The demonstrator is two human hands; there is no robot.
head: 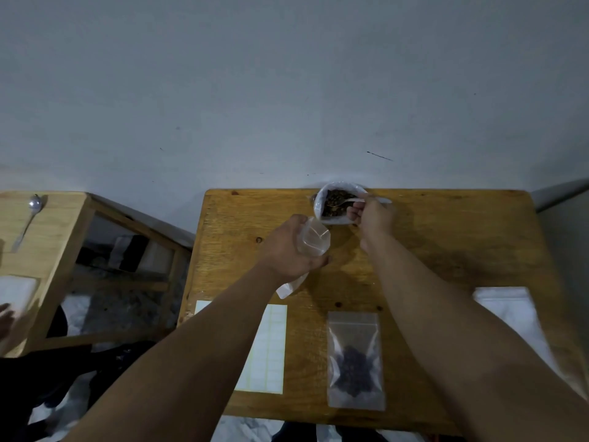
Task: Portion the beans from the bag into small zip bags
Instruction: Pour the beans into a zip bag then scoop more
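At the bench's (446,250) twelve o'clock edge the open bag (334,202) holds dark beans (334,199), the right hand (373,215) gripping a spoon (342,201) dipped in them, while the left hand (287,247) clasps an empty zip bag (314,239), a filled one (355,362) at six o'clock.

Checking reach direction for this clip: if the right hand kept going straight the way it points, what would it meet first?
The right hand holds a spoon pointing left into the open bag of beans. Going straight on, the spoon would probably meet the beans first, then the bag's far wall. Depth is hard to judge from this view.
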